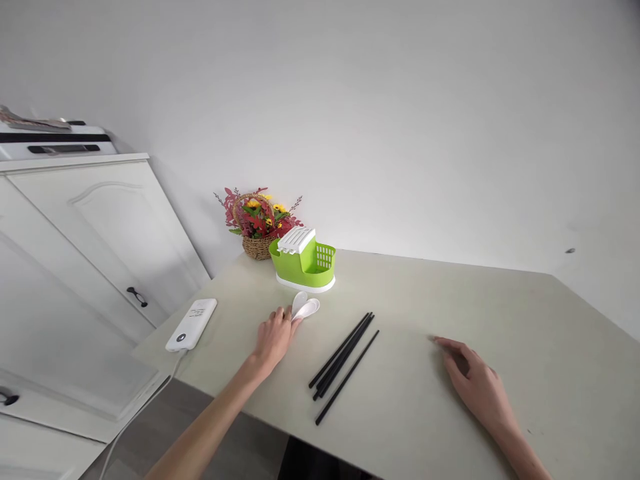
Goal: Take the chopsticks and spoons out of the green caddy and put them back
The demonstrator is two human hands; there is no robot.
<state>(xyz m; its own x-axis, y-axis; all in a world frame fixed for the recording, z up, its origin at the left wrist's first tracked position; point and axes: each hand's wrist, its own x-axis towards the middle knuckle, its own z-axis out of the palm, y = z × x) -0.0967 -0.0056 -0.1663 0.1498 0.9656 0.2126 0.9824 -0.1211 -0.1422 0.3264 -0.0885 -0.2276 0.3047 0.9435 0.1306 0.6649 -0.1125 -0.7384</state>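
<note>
Spoons [307,309], white, pinched in left hand [274,335]; right hand [477,385] released, fingers loosely curled (black chopsticks [345,358] lie between).

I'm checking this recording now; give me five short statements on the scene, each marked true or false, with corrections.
1. The left hand is at the white spoons, whose bowls show beyond its fingers. True.
2. The right hand is holding a chopstick. False: it holds nothing and is to the right of the black chopsticks.
3. The flower basket stands behind and to the left of the green caddy. True.
4. All the chopsticks lie together in one bundle. False: one chopstick lies apart, on the right hand's side.
5. A cable runs from the white device at the left. True.
</note>
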